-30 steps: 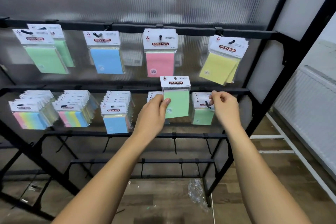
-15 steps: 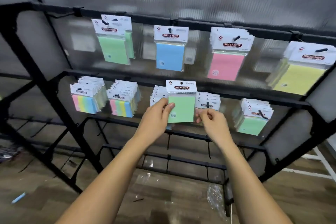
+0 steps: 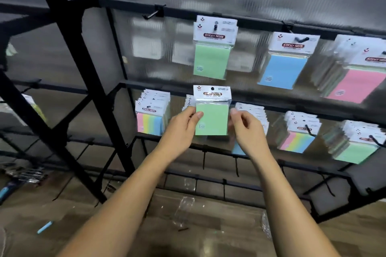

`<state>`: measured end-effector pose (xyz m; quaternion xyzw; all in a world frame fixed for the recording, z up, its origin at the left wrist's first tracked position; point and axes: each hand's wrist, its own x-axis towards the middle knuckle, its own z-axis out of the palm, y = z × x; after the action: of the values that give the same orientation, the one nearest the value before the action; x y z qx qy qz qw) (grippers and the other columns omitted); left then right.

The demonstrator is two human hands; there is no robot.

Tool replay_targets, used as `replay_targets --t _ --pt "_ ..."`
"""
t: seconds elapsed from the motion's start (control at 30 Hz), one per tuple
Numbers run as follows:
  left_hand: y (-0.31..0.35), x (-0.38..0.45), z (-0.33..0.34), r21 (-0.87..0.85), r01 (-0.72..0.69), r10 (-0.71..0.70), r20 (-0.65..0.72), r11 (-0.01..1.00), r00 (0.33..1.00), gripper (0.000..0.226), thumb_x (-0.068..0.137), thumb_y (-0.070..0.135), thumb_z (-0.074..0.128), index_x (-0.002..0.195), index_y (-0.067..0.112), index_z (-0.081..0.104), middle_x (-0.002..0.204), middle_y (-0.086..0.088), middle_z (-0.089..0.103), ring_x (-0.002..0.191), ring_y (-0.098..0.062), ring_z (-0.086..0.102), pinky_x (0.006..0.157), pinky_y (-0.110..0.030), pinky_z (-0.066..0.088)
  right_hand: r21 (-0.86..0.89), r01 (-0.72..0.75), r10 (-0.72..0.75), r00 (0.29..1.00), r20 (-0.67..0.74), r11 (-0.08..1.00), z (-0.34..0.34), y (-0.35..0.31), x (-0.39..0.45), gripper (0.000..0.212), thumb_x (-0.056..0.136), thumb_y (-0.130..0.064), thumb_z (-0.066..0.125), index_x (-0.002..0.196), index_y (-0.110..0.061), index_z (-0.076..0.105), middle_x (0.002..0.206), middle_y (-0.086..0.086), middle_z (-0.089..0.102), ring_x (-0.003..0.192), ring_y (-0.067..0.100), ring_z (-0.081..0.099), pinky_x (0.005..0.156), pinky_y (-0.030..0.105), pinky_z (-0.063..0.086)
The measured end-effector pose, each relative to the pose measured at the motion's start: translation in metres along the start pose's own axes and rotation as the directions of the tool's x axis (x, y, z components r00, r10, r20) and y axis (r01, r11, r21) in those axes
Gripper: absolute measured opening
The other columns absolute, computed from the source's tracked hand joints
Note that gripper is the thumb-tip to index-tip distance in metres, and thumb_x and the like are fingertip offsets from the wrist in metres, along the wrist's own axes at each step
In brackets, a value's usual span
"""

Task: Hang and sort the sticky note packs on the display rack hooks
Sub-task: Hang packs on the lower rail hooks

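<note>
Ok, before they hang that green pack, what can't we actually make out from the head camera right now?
- Packs behind the held green pack: the pack and both hands cover them, colour unknown.
- Right hand fingers: whether they pinch the pack's edge or only touch it is unclear.
- Pink packs at the right edge: cut off by the frame and blurred, their hook unseen.
- Small print on the header cards: too small and smeared.
- Far-left rack items: dark and blurred.

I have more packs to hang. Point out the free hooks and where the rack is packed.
Free: the top-rail hook left of the hanging green packs, and the bare hooks on the lowest rail below the hands. Crowded: the middle rail, from the rainbow packs rightward. The left hand and right hand hold a green pack.
</note>
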<state>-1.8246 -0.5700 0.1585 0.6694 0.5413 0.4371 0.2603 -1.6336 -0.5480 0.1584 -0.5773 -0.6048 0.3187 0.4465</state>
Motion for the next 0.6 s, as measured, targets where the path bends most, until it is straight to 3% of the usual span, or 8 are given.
replay_targets --t 0.1,0.17,0.3,0.37,0.47,0.6 --pt "-0.006 0.001 -0.022 -0.044 -0.019 0.021 0.051 0.999 0.998 0.026 0.104 0.033 0.042 0.086 0.017 0.051 0.073 -0.005 0.056 0.066 -0.015 0.047 0.061 -0.029 0.037 0.019 0.023 -0.023 1.0 -0.019 1.0 0.023 -0.018 -0.008 0.032 0.099 -0.047 0.05 0.085 -0.021 0.063 0.079 -0.009 0.065 0.069 0.001 0.054 0.06 0.012 0.039" --pt "-0.008 0.003 -0.033 -0.061 -0.035 0.039 0.068 0.998 0.997 0.023 0.104 0.032 0.043 0.084 0.023 0.051 0.071 0.007 0.055 0.064 -0.005 0.046 0.059 -0.023 0.036 0.037 0.057 -0.056 0.998 -0.035 0.998 0.034 -0.026 -0.013 0.028 0.099 -0.042 0.054 0.086 -0.02 0.064 0.082 -0.001 0.067 0.067 0.001 0.052 0.059 0.013 0.04" --pt "-0.015 0.011 -0.043 -0.055 -0.038 0.043 0.107 0.998 0.993 0.022 0.104 0.035 0.044 0.084 0.03 0.053 0.078 0.01 0.062 0.072 -0.005 0.056 0.064 -0.027 0.044 0.01 0.1 -0.099 0.994 -0.042 0.995 0.042 -0.035 -0.018 0.024 0.098 -0.036 0.059 0.087 -0.015 0.064 0.081 0.011 0.065 0.066 0.012 0.05 0.06 0.022 0.041" --pt "-0.016 0.019 -0.045 0.005 -0.061 0.06 0.118 0.998 0.991 0.024 0.103 0.038 0.044 0.09 0.022 0.056 0.081 0.003 0.064 0.077 -0.017 0.059 0.069 -0.037 0.047 -0.035 0.114 -0.116 0.991 -0.061 0.993 0.041 -0.039 -0.016 0.023 0.098 -0.035 0.059 0.086 -0.016 0.063 0.077 0.009 0.064 0.063 0.007 0.047 0.057 0.019 0.037" --pt "-0.013 0.028 -0.048 0.122 -0.101 0.086 0.118 0.987 0.989 0.026 0.101 0.043 0.045 0.09 0.021 0.056 0.076 0.009 0.061 0.075 -0.018 0.057 0.068 -0.037 0.047 -0.06 0.123 -0.129 0.986 -0.108 0.991 0.037 -0.045 -0.011 0.022 0.099 -0.034 0.057 0.086 -0.017 0.063 0.071 -0.004 0.061 0.059 0.004 0.046 0.054 0.018 0.037" --pt "-0.014 0.033 -0.053 0.301 -0.146 0.106 0.146 0.943 0.984 0.024 0.1 0.046 0.045 0.093 0.025 0.056 0.084 0.015 0.059 0.079 -0.01 0.056 0.064 -0.03 0.042 -0.058 0.12 -0.129 0.97 -0.208 0.991 0.03 -0.051 -0.008 0.028 0.102 -0.037 0.049 0.088 -0.017 0.062 0.071 0.0 0.062 0.062 0.025 0.056 0.056 0.033 0.043"
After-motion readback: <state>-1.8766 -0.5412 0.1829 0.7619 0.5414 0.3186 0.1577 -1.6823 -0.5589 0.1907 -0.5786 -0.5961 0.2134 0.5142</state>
